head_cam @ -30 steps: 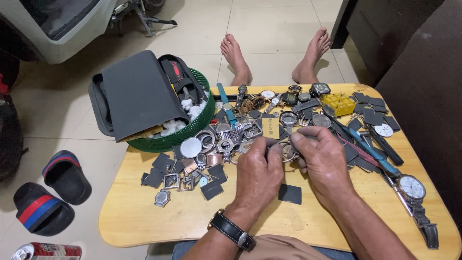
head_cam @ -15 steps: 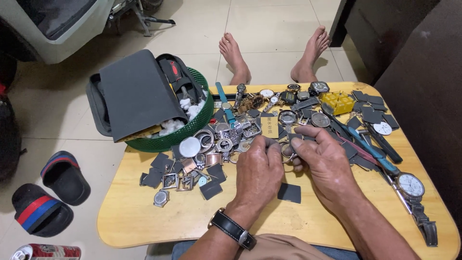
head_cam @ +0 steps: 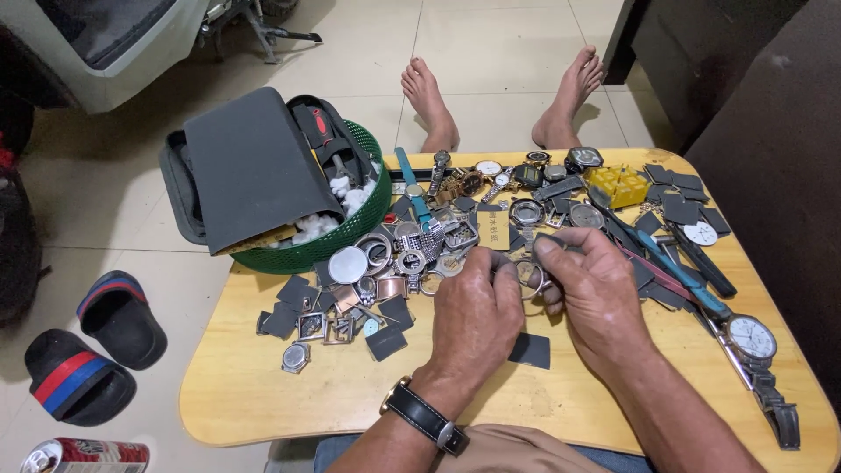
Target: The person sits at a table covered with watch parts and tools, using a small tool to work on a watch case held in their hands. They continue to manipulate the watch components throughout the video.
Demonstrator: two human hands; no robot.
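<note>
Over the wooden table (head_cam: 263, 394), our left hand (head_cam: 477, 315) and right hand (head_cam: 596, 293) still pinch a small metal ring (head_cam: 528, 273), unmoved; tiled floor (head_cam: 491, 44) beyond.

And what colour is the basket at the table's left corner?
Green, a mesh-walled basket, clearest in the head view.

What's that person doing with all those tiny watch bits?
A person sits at a low wooden table covered in watch parts. Both hands meet over the middle: the left hand and right hand pinch a small metal ring between their fingers. Loose watch cases and dark squares lie around them, a whole watch rests at the right, and a green basket with a grey case sits at the left.
</note>
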